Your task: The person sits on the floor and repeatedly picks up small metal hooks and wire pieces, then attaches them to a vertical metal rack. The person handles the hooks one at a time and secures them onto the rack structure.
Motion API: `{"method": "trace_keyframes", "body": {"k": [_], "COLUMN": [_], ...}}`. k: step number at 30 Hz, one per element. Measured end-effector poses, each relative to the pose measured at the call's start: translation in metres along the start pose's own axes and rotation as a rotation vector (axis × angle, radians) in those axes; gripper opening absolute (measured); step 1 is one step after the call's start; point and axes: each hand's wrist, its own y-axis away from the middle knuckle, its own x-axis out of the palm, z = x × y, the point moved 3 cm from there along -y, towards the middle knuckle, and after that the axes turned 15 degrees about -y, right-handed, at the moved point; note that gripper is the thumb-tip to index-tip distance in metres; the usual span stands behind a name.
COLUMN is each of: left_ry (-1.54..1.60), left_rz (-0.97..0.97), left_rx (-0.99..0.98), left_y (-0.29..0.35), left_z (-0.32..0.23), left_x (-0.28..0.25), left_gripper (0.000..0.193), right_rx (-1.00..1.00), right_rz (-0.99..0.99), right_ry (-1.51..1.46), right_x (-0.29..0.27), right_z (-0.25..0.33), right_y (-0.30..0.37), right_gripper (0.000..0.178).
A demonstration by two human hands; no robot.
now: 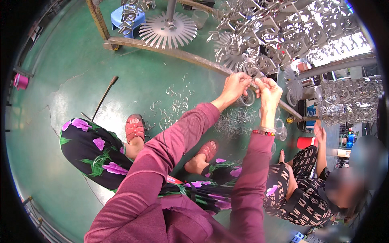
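Observation:
My left hand (236, 86) and my right hand (268, 89) are close together at the lower edge of a mass of hanging silvery metal parts (259, 28). The fingers of both are closed in a pinch. One ring-shaped metal part (254, 72) hangs right at my fingertips. What exactly lies between the fingers is too small to make out. Just below them is a clear plastic cup (247, 98). Many small curved metal pieces (235, 121) are strewn over the green floor beneath my hands.
A rusty frame bar (178, 52) runs under the hanging parts. Behind it are a slotted metal disc (168, 31) and a blue stool (121, 18). A dark rod (105, 97) lies to the left. Another person (304, 182) sits at my right, near a red container (306, 142).

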Motion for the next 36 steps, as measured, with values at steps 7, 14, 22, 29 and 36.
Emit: {"method": "trace_keyframes", "body": {"k": [7, 14, 22, 29, 36], "left_ry": [0.206, 0.194, 0.134, 0.288, 0.837], "left_rz": [-0.083, -0.043, 0.197, 0.358, 0.246], "left_rx": [0.053, 0.051, 0.124, -0.265, -0.322], "left_y": [0.013, 0.015, -0.007, -0.005, -0.029], "left_z": [0.018, 0.017, 0.029, 0.05, 0.079], "left_x": [0.004, 0.008, 0.006, -0.032, -0.053], "left_gripper": [0.017, 0.015, 0.014, 0.027, 0.038], "right_rx": [-0.069, 0.003, -0.029, 0.022, -0.001], "right_rz": [0.005, -0.01, 0.232, 0.214, 0.109], "right_ry": [0.182, 0.27, 0.568, 0.543, 0.514], "right_x": [0.002, -0.002, -0.002, 0.015, 0.035], "right_z": [0.0, -0.003, 0.016, 0.005, 0.016], "right_y": [0.003, -0.003, -0.004, -0.028, -0.035], "right_gripper": [0.019, 0.02, 0.018, 0.014, 0.014]}}
